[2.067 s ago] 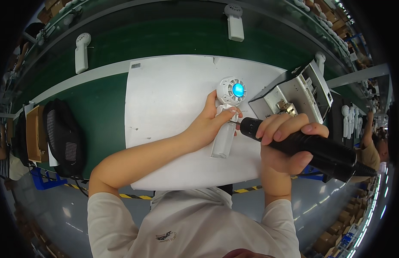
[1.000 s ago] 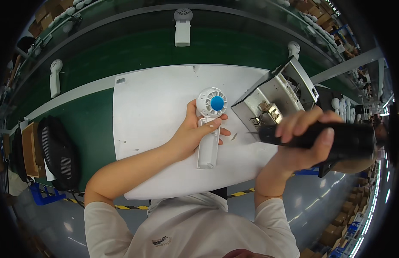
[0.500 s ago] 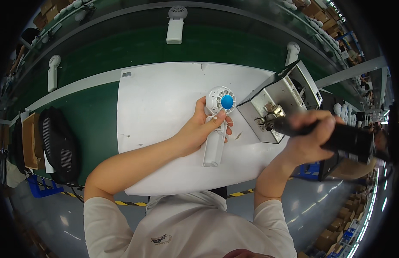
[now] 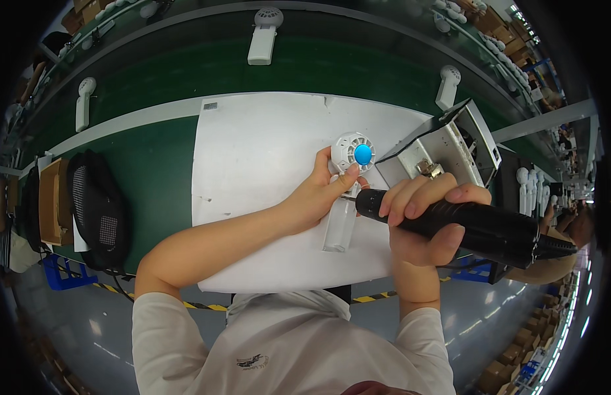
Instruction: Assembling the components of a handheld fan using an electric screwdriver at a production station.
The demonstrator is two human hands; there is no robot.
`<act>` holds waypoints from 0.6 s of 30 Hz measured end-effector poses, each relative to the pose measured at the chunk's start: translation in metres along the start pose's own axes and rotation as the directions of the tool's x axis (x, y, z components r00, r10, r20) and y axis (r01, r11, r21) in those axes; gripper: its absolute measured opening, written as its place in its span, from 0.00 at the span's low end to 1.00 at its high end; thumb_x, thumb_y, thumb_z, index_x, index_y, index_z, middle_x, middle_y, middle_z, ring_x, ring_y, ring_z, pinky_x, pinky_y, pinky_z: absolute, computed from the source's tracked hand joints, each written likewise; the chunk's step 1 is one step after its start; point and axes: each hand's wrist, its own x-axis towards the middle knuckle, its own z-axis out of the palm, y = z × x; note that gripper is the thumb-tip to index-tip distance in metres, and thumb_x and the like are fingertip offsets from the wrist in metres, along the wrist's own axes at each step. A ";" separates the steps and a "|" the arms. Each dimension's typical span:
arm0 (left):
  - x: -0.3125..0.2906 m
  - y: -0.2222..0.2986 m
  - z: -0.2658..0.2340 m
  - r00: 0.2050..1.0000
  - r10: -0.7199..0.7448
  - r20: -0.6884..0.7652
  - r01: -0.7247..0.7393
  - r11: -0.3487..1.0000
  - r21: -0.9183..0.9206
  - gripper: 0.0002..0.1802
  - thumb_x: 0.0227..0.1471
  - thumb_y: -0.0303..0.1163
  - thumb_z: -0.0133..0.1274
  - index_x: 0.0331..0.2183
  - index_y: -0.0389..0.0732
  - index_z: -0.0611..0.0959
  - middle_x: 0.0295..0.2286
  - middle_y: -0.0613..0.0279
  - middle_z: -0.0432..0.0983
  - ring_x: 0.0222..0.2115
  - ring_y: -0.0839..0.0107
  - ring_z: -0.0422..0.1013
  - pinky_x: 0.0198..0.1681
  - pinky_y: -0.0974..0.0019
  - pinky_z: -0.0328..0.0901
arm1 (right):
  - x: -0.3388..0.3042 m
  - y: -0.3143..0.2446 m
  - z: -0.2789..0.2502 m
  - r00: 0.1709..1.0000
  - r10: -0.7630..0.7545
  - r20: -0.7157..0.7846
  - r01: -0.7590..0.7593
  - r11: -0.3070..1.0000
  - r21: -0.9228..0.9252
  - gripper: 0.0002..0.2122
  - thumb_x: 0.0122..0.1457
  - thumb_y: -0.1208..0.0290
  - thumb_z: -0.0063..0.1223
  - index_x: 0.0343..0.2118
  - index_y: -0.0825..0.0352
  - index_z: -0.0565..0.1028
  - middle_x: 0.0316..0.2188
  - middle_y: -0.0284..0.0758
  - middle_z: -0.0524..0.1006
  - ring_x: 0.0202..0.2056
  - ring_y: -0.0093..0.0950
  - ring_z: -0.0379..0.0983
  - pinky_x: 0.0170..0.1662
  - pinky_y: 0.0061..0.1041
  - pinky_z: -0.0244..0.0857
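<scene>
A white handheld fan [image 4: 340, 227] with a blue round centre lies over the white sheet, its head toward the far side. My left hand [image 4: 323, 191] is closed around its neck, the thumb pressed just below the head. In my right hand [image 4: 429, 227] is a black electric screwdriver [image 4: 477, 232], held almost level with the fingers wrapped over its body. Its tip reaches the fan just under my left thumb; whether it sits in a screw is too small to tell. Right behind the screwdriver stands an open metal box [image 4: 444, 150] with a brassy mechanism inside.
The white sheet [image 4: 253, 151] covers the bench. Beyond it, a green conveyor belt [image 4: 187, 79] carries more white fans [image 4: 262, 45]. On the left are a black mesh bag [image 4: 98, 210] and a cardboard box [image 4: 54, 201]. A co-worker's arm [image 4: 549, 260] shows at the far right.
My right hand has brought the screwdriver left from the metal box to the fan's neck. My left hand still holds the fan. The view has shifted slightly.
</scene>
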 end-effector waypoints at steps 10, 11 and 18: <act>0.000 -0.001 -0.001 0.999 0.040 -0.008 -0.040 0.999 0.030 0.37 0.60 0.48 0.46 0.57 0.39 0.47 0.40 0.54 0.69 0.42 0.72 0.67 0.45 0.69 0.63 | -0.004 0.022 0.001 0.992 -0.042 0.118 0.046 0.998 -0.033 0.15 0.62 0.56 0.46 0.42 0.60 0.58 0.20 0.33 0.66 0.14 0.23 0.63 0.17 0.21 0.62; 0.000 0.000 0.000 0.999 0.037 -0.012 -0.036 0.999 0.030 0.37 0.60 0.48 0.46 0.57 0.39 0.46 0.40 0.54 0.69 0.42 0.72 0.67 0.45 0.70 0.63 | -0.004 0.023 0.000 0.991 -0.043 0.126 0.048 0.998 -0.030 0.16 0.62 0.56 0.46 0.42 0.60 0.58 0.20 0.33 0.66 0.14 0.23 0.63 0.17 0.21 0.62; 0.001 -0.003 0.000 0.996 0.074 -0.050 -0.068 0.991 0.114 0.37 0.60 0.41 0.49 0.57 0.38 0.46 0.41 0.53 0.68 0.41 0.70 0.69 0.44 0.69 0.65 | 0.001 0.018 -0.004 0.982 -0.020 0.188 0.019 1.000 0.010 0.15 0.61 0.57 0.46 0.42 0.61 0.59 0.19 0.33 0.66 0.13 0.24 0.62 0.17 0.21 0.62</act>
